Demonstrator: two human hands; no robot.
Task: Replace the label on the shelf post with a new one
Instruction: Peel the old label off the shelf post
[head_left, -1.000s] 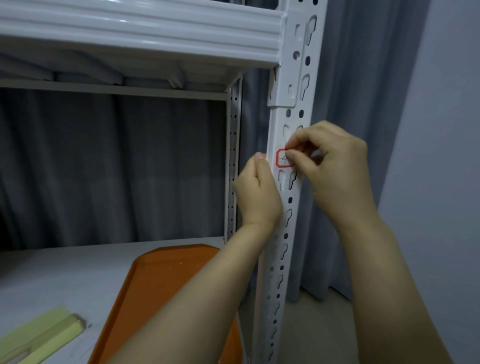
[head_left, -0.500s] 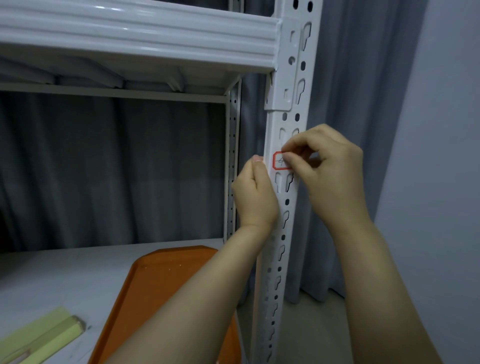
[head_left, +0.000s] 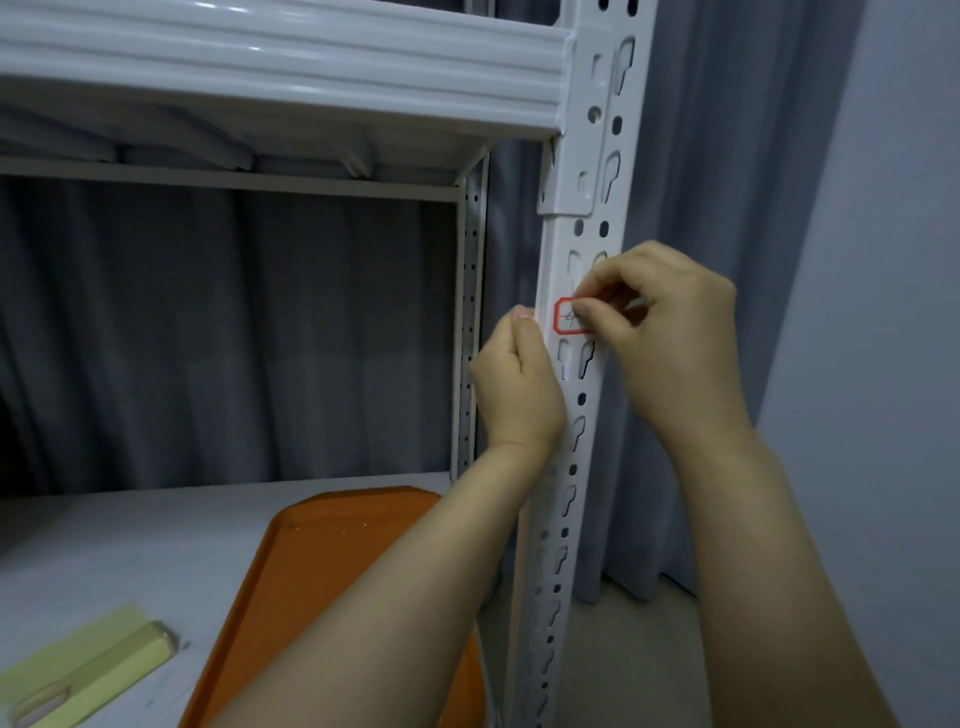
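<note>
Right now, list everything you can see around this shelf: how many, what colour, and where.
post: one, white, holed, upright at centre
label: one, white with a red border, on the post
upper shelf: one, white, top left
lower shelf: one, pale grey, bottom left
tray: one, orange, on the lower shelf
paper sheets: count unclear, yellow-green, bottom left corner
rear post: one, white, behind
curtain: grey, behind the shelves
wall: pale, right
left hand: fingers curled, against the post's left edge
right hand: pinches the label's right side
</note>
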